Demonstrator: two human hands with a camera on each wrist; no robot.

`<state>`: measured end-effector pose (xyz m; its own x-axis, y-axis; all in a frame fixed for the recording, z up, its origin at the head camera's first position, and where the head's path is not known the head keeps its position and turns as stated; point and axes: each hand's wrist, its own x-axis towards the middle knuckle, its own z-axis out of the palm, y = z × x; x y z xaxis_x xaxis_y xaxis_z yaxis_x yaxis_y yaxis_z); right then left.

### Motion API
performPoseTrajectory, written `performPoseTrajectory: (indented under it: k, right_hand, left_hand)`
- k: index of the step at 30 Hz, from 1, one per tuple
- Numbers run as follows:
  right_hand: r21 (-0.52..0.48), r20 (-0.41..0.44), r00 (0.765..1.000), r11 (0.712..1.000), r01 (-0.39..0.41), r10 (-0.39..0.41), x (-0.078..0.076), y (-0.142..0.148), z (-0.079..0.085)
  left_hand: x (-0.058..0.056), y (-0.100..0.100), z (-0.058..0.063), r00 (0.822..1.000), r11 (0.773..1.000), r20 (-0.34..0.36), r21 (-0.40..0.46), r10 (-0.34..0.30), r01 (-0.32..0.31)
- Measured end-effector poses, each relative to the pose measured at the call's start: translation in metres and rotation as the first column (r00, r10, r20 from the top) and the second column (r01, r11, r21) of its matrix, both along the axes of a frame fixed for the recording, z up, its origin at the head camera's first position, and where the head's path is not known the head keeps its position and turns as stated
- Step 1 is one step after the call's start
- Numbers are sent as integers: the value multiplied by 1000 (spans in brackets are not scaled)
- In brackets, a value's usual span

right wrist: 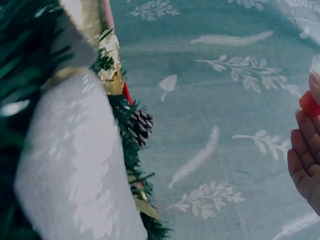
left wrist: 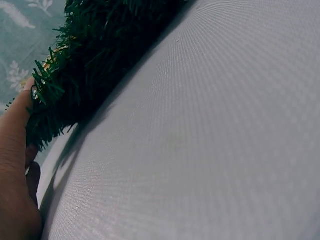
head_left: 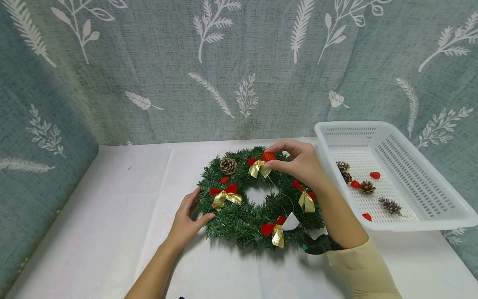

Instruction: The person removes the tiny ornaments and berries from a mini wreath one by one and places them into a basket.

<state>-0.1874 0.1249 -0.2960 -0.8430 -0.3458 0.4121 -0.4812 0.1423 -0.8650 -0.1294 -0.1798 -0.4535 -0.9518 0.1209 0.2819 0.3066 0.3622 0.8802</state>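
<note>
A green wreath (head_left: 239, 220) lies on the white table, trimmed with several red-and-gold bows, a pinecone (head_left: 228, 166) and a small red strawberry ornament (head_left: 224, 180). My left hand (head_left: 188, 220) holds the wreath's left edge, thumb on the near side and fingers round the outer rim. Over the far part of the wreath, beside the top bow (head_left: 258, 167), my right hand (head_left: 300, 164) pinches another red strawberry ornament (head_left: 268, 156) between thumb and fingers. The right wrist view shows that ornament (right wrist: 309, 104) at its right edge.
To the right stands a white perforated basket (head_left: 440, 191) holding several pinecones and red strawberry ornaments. A white piece (head_left: 291, 222) sticks up by the near bow (head_left: 277, 231). Leaf-patterned curtain (head_left: 168, 83) rises behind the table.
</note>
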Motion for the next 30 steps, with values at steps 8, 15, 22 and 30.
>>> performPoseTrajectory:
  k: [8, 15, 22, 30]
  right_hand:
    - [28, -98, 992, 996, 82, -79, 11, 18, -2]
    - [-22, -73, 988, 991, 134, -135, 15, 36, -14]
    - [-69, -55, 979, 979, 193, -196, 19, 50, -19]
    - [-66, -57, 955, 956, 286, -290, 16, 52, -20]
  left_hand:
    - [0, 0, -1, 1000, 1000, -14, -3, 0, 0]
    - [-2, 2, -2, 1000, 1000, -11, 7, -7, 7]
    - [-2, 2, -3, 1000, 1000, -7, -20, 2, -2]
    - [0, 0, -1, 1000, 1000, 15, -12, 1, -1]
